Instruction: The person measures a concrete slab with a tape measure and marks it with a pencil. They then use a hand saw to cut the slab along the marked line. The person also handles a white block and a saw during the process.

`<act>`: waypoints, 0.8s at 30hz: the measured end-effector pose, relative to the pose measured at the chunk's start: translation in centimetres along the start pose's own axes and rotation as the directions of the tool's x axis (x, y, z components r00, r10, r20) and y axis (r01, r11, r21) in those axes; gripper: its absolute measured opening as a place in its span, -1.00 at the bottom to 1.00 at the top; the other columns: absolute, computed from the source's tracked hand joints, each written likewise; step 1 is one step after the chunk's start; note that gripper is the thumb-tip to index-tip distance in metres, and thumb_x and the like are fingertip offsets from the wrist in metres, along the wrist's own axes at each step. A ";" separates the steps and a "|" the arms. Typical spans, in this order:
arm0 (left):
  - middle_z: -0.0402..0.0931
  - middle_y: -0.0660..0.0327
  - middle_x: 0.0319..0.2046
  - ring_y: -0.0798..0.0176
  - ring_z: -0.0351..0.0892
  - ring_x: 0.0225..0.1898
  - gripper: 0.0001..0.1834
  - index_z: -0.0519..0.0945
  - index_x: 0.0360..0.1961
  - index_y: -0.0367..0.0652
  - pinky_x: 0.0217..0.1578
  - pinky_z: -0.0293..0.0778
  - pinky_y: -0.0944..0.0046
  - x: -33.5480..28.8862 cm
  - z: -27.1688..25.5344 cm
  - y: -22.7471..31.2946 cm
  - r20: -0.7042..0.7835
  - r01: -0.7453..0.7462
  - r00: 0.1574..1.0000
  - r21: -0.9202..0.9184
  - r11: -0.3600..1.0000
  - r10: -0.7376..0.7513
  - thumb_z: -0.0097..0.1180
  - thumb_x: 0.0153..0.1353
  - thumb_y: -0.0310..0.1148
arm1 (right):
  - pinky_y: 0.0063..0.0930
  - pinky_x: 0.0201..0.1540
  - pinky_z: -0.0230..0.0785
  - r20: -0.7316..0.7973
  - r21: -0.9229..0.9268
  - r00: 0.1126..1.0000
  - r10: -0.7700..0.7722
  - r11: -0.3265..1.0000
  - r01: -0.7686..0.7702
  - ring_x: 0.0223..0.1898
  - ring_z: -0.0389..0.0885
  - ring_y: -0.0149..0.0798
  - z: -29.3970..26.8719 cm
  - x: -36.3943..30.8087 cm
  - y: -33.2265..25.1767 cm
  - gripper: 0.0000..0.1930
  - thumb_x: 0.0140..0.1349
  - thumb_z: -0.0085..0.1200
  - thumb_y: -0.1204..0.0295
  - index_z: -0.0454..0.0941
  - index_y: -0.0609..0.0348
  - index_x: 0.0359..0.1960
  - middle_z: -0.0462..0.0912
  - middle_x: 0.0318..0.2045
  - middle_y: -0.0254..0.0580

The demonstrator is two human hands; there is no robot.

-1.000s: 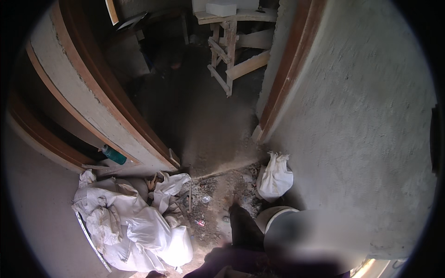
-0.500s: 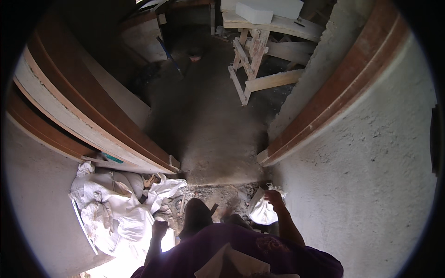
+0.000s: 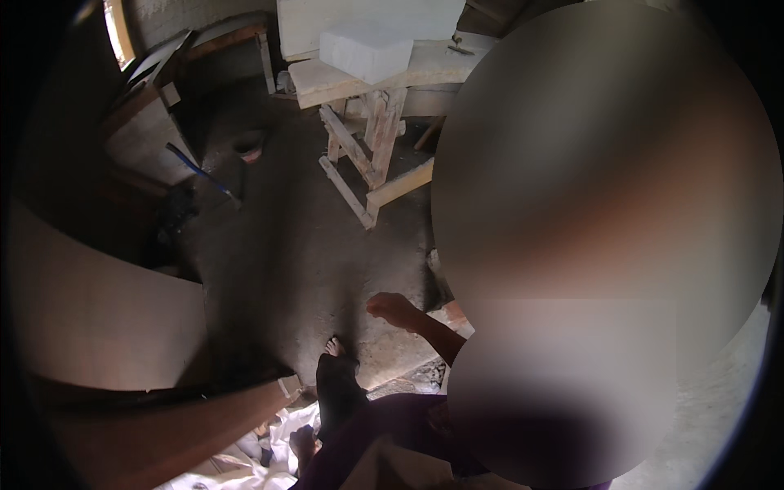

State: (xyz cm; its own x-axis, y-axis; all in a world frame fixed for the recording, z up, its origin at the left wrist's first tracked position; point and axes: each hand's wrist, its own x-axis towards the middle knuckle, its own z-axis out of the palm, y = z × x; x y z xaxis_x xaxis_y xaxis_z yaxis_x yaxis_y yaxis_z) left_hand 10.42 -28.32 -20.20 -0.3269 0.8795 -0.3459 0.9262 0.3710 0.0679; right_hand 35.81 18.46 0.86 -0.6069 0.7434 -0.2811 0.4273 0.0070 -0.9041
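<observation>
My right hand (image 3: 394, 310) is out in front over the grey floor, its fingers curled into a fist with nothing visible in it. Low down, close to my body, my left hand (image 3: 303, 443) is also curled, and nothing shows in it. Behind the left hand lie crumpled white sacks (image 3: 282, 429), partly hidden by a brown door frame (image 3: 188, 433). Between my hands, one leg in dark trousers (image 3: 339, 385) reaches forward, and its bare foot (image 3: 333, 346) rests on the floor past the doorway.
A rough wooden trestle (image 3: 377, 143) carries planks and a white block (image 3: 366, 51) ahead. A blue-handled tool (image 3: 200, 173) leans at the left, near a small reddish bowl (image 3: 249, 153). Pale panels stand along the left. A large blurred patch hides the right side.
The view has turned and moved forward into the doorway. My right hand has left the white bag it was beside, which no longer shows. One foot has stepped over the threshold.
</observation>
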 end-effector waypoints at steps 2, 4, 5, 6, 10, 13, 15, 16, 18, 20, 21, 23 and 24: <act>0.63 0.16 -0.48 0.09 0.64 -0.42 -0.79 0.60 -0.52 -0.03 -0.38 0.53 0.02 6.2 -6.1 -0.1 0.103 0.285 0.955 -0.584 0.760 -0.280 0.18 0.11 -0.15 | -0.37 -0.10 0.49 -0.037 -0.227 0.994 -0.101 0.970 0.090 -0.18 0.68 -0.21 -2.7 3.0 -0.3 -0.75 0.28 0.14 0.30 0.63 0.20 -0.13 0.69 -0.22 -0.12; 0.65 0.10 -0.49 0.09 0.64 -0.51 -0.68 0.65 -0.47 -0.13 -0.42 0.56 0.03 11.7 -10.4 -1.8 0.252 0.406 0.886 -0.827 0.390 -0.388 0.16 0.12 -0.07 | -0.32 -0.08 0.49 -0.030 -0.446 0.958 -0.286 0.861 0.243 -0.16 0.68 -0.14 -4.1 4.6 0.5 -0.68 0.26 0.19 0.21 0.64 0.20 -0.12 0.71 -0.19 -0.03; 0.66 0.08 -0.48 0.09 0.63 -0.55 -0.61 0.68 -0.43 -0.18 -0.44 0.58 0.05 14.2 -9.5 -4.4 0.085 0.272 0.929 -0.818 0.506 -0.361 0.16 0.11 -0.03 | -0.31 -0.06 0.49 -0.064 -0.390 0.966 -0.252 0.897 0.208 -0.14 0.67 -0.10 -4.6 5.2 0.0 -0.68 0.27 0.17 0.20 0.64 0.20 -0.13 0.70 -0.18 -0.03; 0.65 0.05 -0.48 0.08 0.64 -0.54 -0.60 0.68 -0.35 -0.23 -0.47 0.57 0.09 16.6 -11.5 -4.8 0.093 0.318 0.900 -0.808 0.496 -0.425 0.21 0.10 -0.05 | -0.30 -0.04 0.48 -0.104 -0.358 0.972 -0.210 0.920 0.161 -0.12 0.66 -0.07 -5.8 5.0 -1.0 -0.68 0.28 0.16 0.20 0.64 0.21 -0.13 0.69 -0.17 -0.02; 0.65 0.06 -0.32 0.15 0.64 -0.47 -0.53 0.61 -0.04 -0.32 -0.50 0.54 0.18 28.8 -25.0 -5.9 0.016 0.137 0.915 -0.952 0.272 -0.404 0.33 0.14 -0.18 | -0.24 0.00 0.46 -0.305 -0.528 0.870 -0.388 0.829 0.185 -0.09 0.63 0.03 -12.2 5.1 -3.2 -0.70 0.33 0.08 0.21 0.64 0.21 -0.17 0.67 -0.16 -0.02; 0.59 0.16 -0.25 0.26 0.57 -0.45 -0.51 0.51 0.08 -0.28 -0.53 0.50 0.25 34.4 -37.6 -1.1 -0.072 -0.037 0.926 -0.994 0.101 -0.371 0.27 0.23 -0.19 | -0.16 -0.01 0.47 -0.582 -0.451 0.774 -0.249 0.891 -0.052 -0.11 0.62 0.09 -18.8 6.8 -7.7 -0.73 0.32 0.07 0.25 0.62 0.21 -0.18 0.66 -0.17 0.01; 0.57 0.18 -0.28 0.33 0.53 -0.45 -0.52 0.47 0.11 -0.23 -0.57 0.44 0.31 38.4 -44.6 0.8 -0.117 0.000 0.857 -0.974 0.226 -0.503 0.25 0.25 -0.20 | -0.31 -0.02 0.45 -0.786 -0.299 0.599 -0.152 0.942 -0.153 -0.09 0.67 -0.11 -22.9 10.2 -13.4 -0.73 0.32 0.11 0.32 0.62 0.28 -0.10 0.68 -0.16 0.08; 0.55 0.20 -0.29 0.36 0.52 -0.45 -0.52 0.45 0.12 -0.21 -0.59 0.41 0.33 40.2 -47.0 1.4 -0.146 0.023 0.813 -0.959 0.281 -0.564 0.25 0.26 -0.21 | -0.34 -0.03 0.46 -0.817 -0.291 0.541 -0.198 0.952 -0.092 -0.12 0.68 -0.18 -25.3 12.0 -15.8 -0.70 0.30 0.15 0.30 0.62 0.29 -0.09 0.69 -0.18 0.09; 0.54 0.21 -0.30 0.40 0.49 -0.43 -0.55 0.47 0.09 -0.20 -0.58 0.38 0.36 43.6 -51.0 2.2 -0.161 -0.048 0.843 -0.973 0.225 -0.514 0.24 0.27 -0.19 | -0.39 -0.07 0.46 -0.897 -0.288 0.336 -0.287 0.957 0.049 -0.18 0.67 -0.28 -30.7 17.0 -18.1 -0.66 0.28 0.21 0.26 0.62 0.31 -0.08 0.71 -0.24 0.03; 0.52 0.23 -0.31 0.43 0.47 -0.43 -0.56 0.48 0.07 -0.18 -0.56 0.37 0.38 46.2 -54.7 4.0 -0.235 -0.158 0.844 -0.968 0.195 -0.481 0.24 0.27 -0.18 | -0.33 -0.02 0.46 -0.945 -0.261 0.150 -0.291 0.946 0.193 -0.13 0.66 -0.15 -37.5 22.2 -20.1 -0.59 0.23 0.25 0.19 0.62 0.32 -0.08 0.71 -0.20 0.06; 0.51 0.24 -0.32 0.43 0.46 -0.44 -0.55 0.48 0.08 -0.18 -0.54 0.37 0.39 46.9 -56.8 5.5 -0.305 -0.235 0.823 -0.951 0.201 -0.479 0.23 0.27 -0.17 | -0.25 0.06 0.45 -0.959 -0.219 0.118 -0.257 0.938 0.269 -0.04 0.67 0.01 -41.4 24.4 -21.8 -0.54 0.19 0.27 0.14 0.62 0.31 -0.07 0.69 -0.12 0.14; 0.52 0.25 -0.30 0.42 0.45 -0.41 -0.52 0.47 0.11 -0.15 -0.45 0.40 0.39 47.4 -61.1 8.1 -0.374 -0.321 0.787 -0.927 0.192 -0.490 0.24 0.27 -0.14 | -0.23 0.05 0.45 -0.986 -0.089 0.095 -0.136 0.916 0.392 -0.07 0.67 0.05 -48.2 28.1 -26.4 -0.54 0.21 0.25 0.15 0.61 0.36 -0.08 0.69 -0.17 0.18; 0.52 0.25 -0.28 0.41 0.44 -0.40 -0.51 0.47 0.12 -0.16 -0.44 0.39 0.40 48.4 -62.6 8.8 -0.424 -0.332 0.736 -0.906 0.265 -0.527 0.25 0.27 -0.12 | -0.21 0.06 0.44 -0.992 -0.105 0.019 -0.122 0.919 0.381 -0.06 0.67 0.07 -53.3 30.5 -26.4 -0.53 0.23 0.23 0.14 0.61 0.38 -0.09 0.69 -0.16 0.20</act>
State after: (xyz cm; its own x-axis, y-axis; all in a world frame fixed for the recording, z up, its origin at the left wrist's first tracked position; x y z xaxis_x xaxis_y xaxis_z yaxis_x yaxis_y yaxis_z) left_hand -8.97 36.17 22.27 -0.8089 0.5783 0.1062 0.1833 0.0764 0.9801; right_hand 41.74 76.61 33.31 0.6015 0.6769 0.4242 0.2319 0.3602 -0.9036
